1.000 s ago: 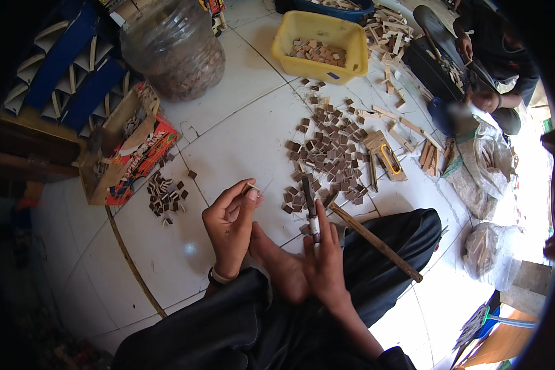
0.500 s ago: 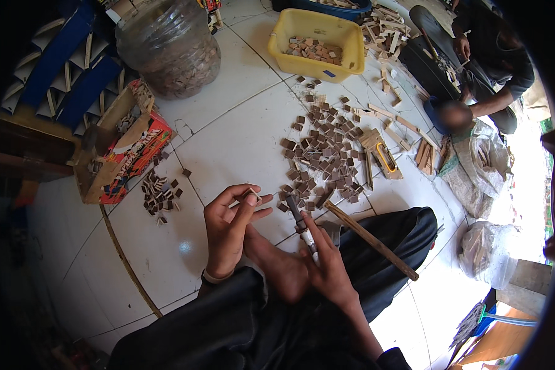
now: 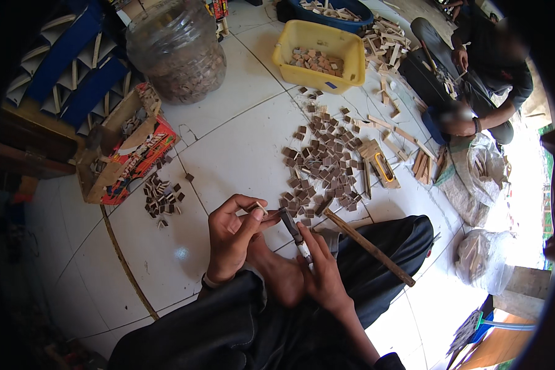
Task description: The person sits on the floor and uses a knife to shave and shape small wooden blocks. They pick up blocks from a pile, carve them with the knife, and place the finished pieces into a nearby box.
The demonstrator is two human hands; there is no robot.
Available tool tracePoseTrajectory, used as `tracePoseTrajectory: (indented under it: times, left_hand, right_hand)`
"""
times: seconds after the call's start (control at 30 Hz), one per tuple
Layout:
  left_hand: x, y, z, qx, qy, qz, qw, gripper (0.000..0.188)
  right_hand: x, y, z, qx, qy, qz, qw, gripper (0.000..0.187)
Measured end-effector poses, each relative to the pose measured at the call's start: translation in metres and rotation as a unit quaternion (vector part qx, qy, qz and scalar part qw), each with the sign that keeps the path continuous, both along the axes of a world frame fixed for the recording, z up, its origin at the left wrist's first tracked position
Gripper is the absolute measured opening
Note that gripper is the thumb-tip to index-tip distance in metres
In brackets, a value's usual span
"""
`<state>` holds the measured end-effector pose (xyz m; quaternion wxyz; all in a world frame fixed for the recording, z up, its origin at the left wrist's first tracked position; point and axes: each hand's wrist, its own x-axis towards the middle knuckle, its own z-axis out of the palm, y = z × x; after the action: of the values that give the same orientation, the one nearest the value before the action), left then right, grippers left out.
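Between thumb and fingertips, my left hand (image 3: 233, 231) pinches a small pale wooden tile (image 3: 261, 209). My right hand (image 3: 325, 271) is wrapped round the white handle of a chisel (image 3: 291, 228), forefinger stretched along it. The chisel's flat dark blade points up and left, its tip close beside the left fingers; I cannot tell whether it touches the tile. Beyond the blade lies a loose heap of brown-faced square tiles (image 3: 327, 148). A smaller pile of tiles (image 3: 161, 196) lies left of my left hand.
A wooden-handled hammer (image 3: 370, 246) rests by my right knee. Farther off are a yellow tub (image 3: 319, 36) of tiles, a clear plastic sack (image 3: 176, 55), a red carton (image 3: 135, 151) and a wooden block with a yellow tool (image 3: 379, 165). Another person (image 3: 496, 80) sits at far right.
The chisel blade has swung up and left, nearer the tile in my left hand. My left hand has risen slightly rightward, and the view has shifted a little.
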<state>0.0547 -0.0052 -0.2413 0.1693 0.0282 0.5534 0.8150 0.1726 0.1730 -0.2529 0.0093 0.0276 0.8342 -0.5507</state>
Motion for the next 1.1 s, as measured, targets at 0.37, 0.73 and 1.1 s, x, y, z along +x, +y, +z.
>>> tracePoseTrajectory:
  times: [0.37,0.73,1.1]
  left_hand:
    - [0.0002,-0.0048,0.0011,0.004,0.019,-0.006,1.000,0.014]
    - [-0.0001,-0.0075,0.0051,0.012,0.031,-0.009,0.999,0.014]
    - [-0.0002,-0.0065,0.0060,0.012,0.034,-0.003,0.999,0.016]
  right_hand:
    - [0.0027,-0.0003,0.0006,0.003,0.025,0.010,1.000,0.077]
    - [0.0039,-0.0034,-0.0010,0.003,0.036,0.012,0.999,0.082]
    - [0.0050,-0.0071,-0.0002,-0.009,0.035,0.007,0.999,0.086]
